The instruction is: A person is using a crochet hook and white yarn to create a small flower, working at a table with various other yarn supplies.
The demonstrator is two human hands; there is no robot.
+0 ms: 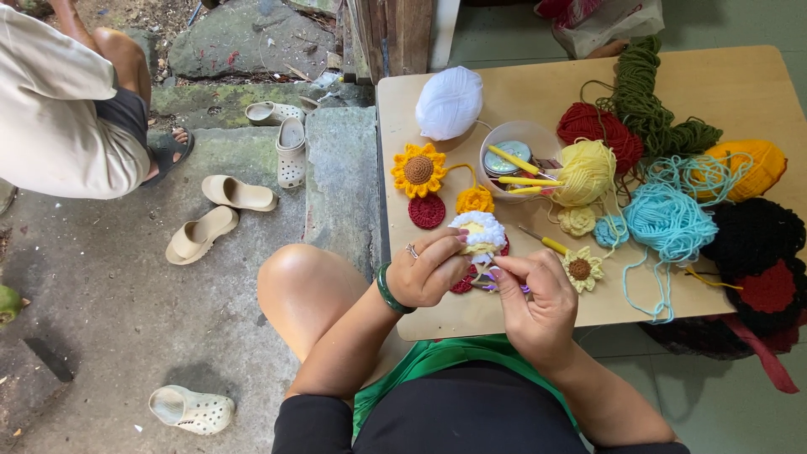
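Work in hand: a small crocheted flower piece [479, 233], white ruffled edge round a pale yellow middle, held just above the near edge of the worktop [437, 315].
How far along: by my reading the white round looks nearly complete; the hook is at its lower edge, so that edge seems unfinished.
Left hand [427, 273]: grip closed on the piece, thumb and fingertips pinching its lower side; a ring and a green bangle [388, 290] show.
Right hand [538, 298]: grip pinched together on a thin crochet hook [496, 286] with white yarn at its tip, touching the piece's underside.
Finished pieces nearby: a dark red round [427, 211], a yellow sunflower with brown centre [419, 170], a pale flower [582, 268] just beside the right hand.
Mid worktop: a clear tub [504, 134] holding yellow-handled hooks; a light blue yarn tangle [670, 220].
Far side: white yarn ball [449, 102], red yarn [593, 126], green skein [647, 105].
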